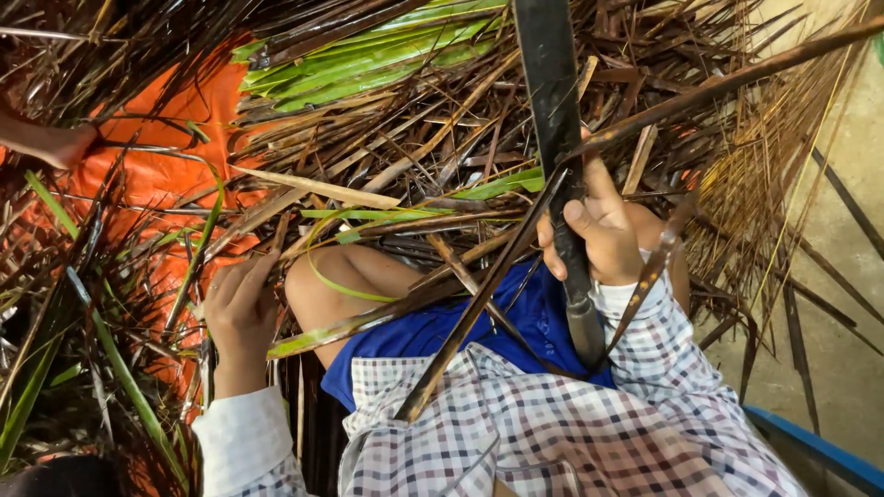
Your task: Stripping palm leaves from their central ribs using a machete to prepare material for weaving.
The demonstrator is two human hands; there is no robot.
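Note:
My right hand [599,235] grips the dark handle of a long knife [552,110], its blade running up and away over my lap. A long brown leaf rib [479,304] lies against that hand and crosses my knee, with its far end [737,83] reaching to the upper right. My left hand [238,308] reaches down at the left among dry strips and green leaf blades [198,248], fingers curled on them. I wear a checked shirt and blue shorts.
A heap of dry brown palm strips [414,147] and fresh green leaves [368,55] lies on an orange sheet [184,110]. Another person's foot [51,143] shows at the far left. Bare concrete floor [847,138] and a blue edge [810,446] are at the right.

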